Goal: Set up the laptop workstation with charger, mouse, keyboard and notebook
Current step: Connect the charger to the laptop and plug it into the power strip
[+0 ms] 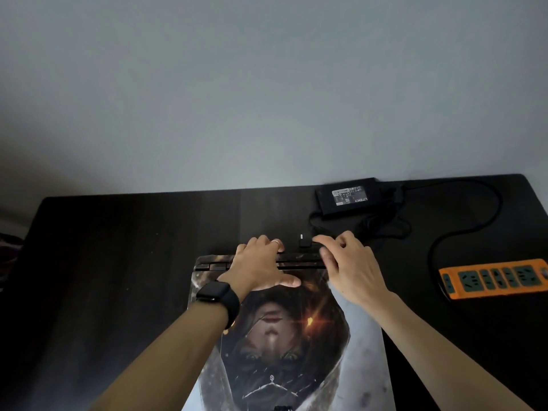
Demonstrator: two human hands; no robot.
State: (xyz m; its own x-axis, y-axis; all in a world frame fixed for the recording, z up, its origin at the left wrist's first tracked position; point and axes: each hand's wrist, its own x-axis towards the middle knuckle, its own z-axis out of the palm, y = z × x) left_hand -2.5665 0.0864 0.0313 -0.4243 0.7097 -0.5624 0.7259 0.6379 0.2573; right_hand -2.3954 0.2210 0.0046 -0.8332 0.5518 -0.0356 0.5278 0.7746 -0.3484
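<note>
A closed laptop (284, 345) with a printed face picture on its lid lies on the dark desk (118, 262), its hinge edge away from me. My left hand (261, 268), with a black watch on the wrist, presses flat on the lid at the rear edge. My right hand (350, 262) pinches the black charger plug (304, 243) just behind the laptop's rear edge. The black charger brick (353, 198) rests label-up at the back of the desk, its cable coiled beside it.
An orange power strip (495, 278) lies at the right of the desk, with a black cable (474, 223) looping from it toward the charger. A grey wall stands right behind the desk. Mouse, keyboard and notebook are out of view.
</note>
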